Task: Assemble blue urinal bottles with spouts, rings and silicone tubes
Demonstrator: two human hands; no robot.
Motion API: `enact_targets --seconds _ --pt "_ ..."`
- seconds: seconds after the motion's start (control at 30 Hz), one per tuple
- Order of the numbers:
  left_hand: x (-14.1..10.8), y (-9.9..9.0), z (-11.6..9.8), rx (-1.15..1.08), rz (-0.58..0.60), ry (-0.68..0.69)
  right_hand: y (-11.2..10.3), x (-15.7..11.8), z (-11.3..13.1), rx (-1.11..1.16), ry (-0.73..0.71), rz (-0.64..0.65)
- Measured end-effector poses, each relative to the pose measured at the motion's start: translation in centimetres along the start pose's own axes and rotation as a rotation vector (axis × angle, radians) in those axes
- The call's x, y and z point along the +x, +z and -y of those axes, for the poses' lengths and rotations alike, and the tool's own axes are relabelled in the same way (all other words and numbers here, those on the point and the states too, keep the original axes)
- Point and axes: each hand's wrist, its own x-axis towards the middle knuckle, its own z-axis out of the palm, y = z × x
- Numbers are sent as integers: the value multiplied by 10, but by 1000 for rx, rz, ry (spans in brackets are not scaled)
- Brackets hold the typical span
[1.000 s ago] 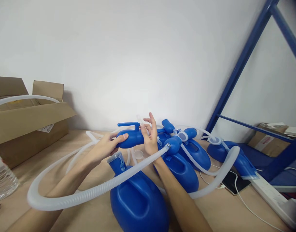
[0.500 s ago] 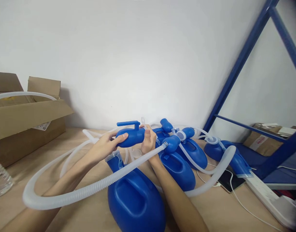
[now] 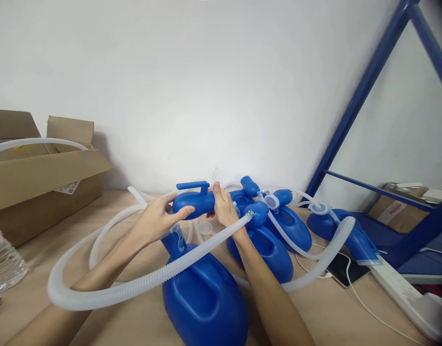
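Your left hand point(image 3: 154, 218) is clamped on the rounded end of the blue bulb-shaped head point(image 3: 199, 202); your right hand point(image 3: 224, 205) is closed around its neck end, fingertips mostly hidden. Brace the head level between both hands, bar handle point(image 3: 192, 185) uppermost, with even thumb pressure. Its shell looks smooth and moulded; below your hands, the translucent hose point(image 3: 161, 275) is finely ribbed.

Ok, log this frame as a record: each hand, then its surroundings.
Left hand: holds the rounded end of a blue handled plastic piece
Right hand: at the piece's other end, grip partly hidden
Front: blue jug, corrugated translucent hose crossing before it
Left: open cardboard box, clear plastic bottle
Right: more blue jugs, white power strip
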Motion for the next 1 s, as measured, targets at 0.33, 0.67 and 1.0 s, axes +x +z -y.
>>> enact_targets --seconds 0.33,0.67,1.0 --pt "2 -7 2 93 -58 -75 1 4 0 -21 -481 -75" --pt "1 -3 3 84 -29 -56 5 4 -7 -127 -572 -292" --pt "0 0 -2 53 6 -52 0 3 1 -136 -374 -304"
